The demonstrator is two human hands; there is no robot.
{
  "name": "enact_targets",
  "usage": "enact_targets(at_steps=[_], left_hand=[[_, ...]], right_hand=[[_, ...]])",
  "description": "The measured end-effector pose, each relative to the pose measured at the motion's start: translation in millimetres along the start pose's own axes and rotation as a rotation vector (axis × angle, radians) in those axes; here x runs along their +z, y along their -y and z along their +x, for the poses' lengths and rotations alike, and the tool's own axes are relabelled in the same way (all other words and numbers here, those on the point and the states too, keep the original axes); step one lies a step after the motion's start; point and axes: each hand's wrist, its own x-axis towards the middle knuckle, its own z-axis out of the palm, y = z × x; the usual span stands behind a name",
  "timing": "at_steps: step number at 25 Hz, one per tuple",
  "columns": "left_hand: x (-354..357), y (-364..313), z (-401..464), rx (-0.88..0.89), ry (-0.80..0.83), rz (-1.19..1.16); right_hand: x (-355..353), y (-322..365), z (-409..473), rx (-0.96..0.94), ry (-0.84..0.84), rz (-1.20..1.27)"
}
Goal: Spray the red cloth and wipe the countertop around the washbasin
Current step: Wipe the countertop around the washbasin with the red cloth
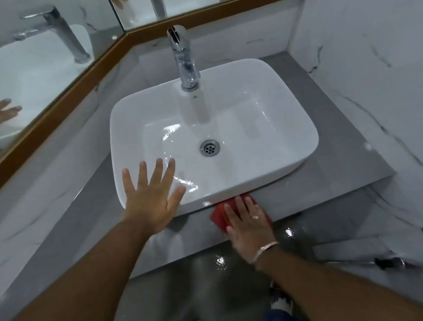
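A white rectangular washbasin [265, 119] sits on a grey countertop [334, 172]. The red cloth [219, 214] lies on the counter's front strip, just under the basin's front rim. My right hand [249, 225] presses flat on the cloth, fingers spread, covering most of it. My left hand [152, 196] hovers with fingers spread over the basin's front-left corner and holds nothing. No spray bottle is in view.
A chrome tap [183, 57] stands at the back of the basin. Wood-framed mirrors [47, 103] run along the left and back walls. A marble wall [375, 56] closes the right side. The floor [221, 259] below is wet and shiny.
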Motion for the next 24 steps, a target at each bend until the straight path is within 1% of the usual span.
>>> enact_targets(at_steps=[1,2,3,4,5,6,7,8,9,10,11,13,15,16,17,19,20,22,24], left_hand=[[-1.4,11.5,0.5,0.062,-0.005,0.045],[-3.5,21.0,1.4,0.118,-0.003,0.068],[-4.6,27.5,2.4,0.17,0.001,0.07],[-5.6,31.2,2.8,0.205,0.011,0.063],[-3.2,33.0,4.0,0.223,0.003,0.044],[-3.5,32.6,7.0,0.228,-0.003,0.023],[-1.2,40.5,4.2,0.228,0.009,0.002],[-1.1,41.5,3.3,0.221,0.009,-0.008],[-1.0,41.7,3.2,0.214,-0.003,-0.013],[-1.3,40.3,3.9,0.204,-0.001,-0.024],[-1.9,36.3,6.0,0.202,0.009,-0.028],[-1.5,28.9,8.3,0.209,0.024,-0.029],[-0.3,30.1,8.3,0.208,0.021,-0.042],[-0.1,32.0,7.9,0.21,0.023,-0.046],[-0.2,32.9,8.1,0.213,0.026,-0.045],[0.6,34.2,8.7,0.214,0.027,-0.041],[1.2,34.2,9.0,0.211,0.031,-0.04],[1.2,33.3,11.4,0.2,0.051,-0.035],[0.8,32.7,12.4,0.191,0.069,-0.022]], right_hand=[[-2.8,-33.6,-4.4,-0.085,0.019,-0.071],[-8.8,-72.3,-5.0,-0.072,0.033,-0.142],[-18.4,-113.8,-3.5,0.028,0.016,-0.187],[-27.7,-154.5,-0.5,0.171,-0.027,-0.183],[-37.9,-185.6,1.5,0.325,-0.069,-0.143],[-51.2,-202.9,4.8,0.471,-0.09,-0.086],[-51.4,-198.3,9.6,0.582,-0.085,-0.043],[-49.7,-183.7,13.8,0.659,-0.13,-0.012],[-46.0,-154.3,14.7,0.696,-0.196,-0.028],[-36.2,-116.0,14.4,0.678,-0.242,-0.051],[-21.6,-74.7,12.4,0.604,-0.261,-0.064],[11.9,17.5,6.6,0.357,-0.229,-0.039],[31.2,105.4,1.5,0.06,-0.093,-0.026],[34.6,132.0,1.6,-0.066,-0.025,-0.038],[36.7,141.1,4.0,-0.166,0.024,-0.06],[32.2,116.2,7.3,-0.281,0.01,-0.115],[26.9,85.1,4.9,-0.283,-0.002,-0.112],[5.2,-5.1,0.3,-0.194,-0.051,-0.101],[-26.7,-114.0,0.3,-0.01,-0.076,-0.171]])
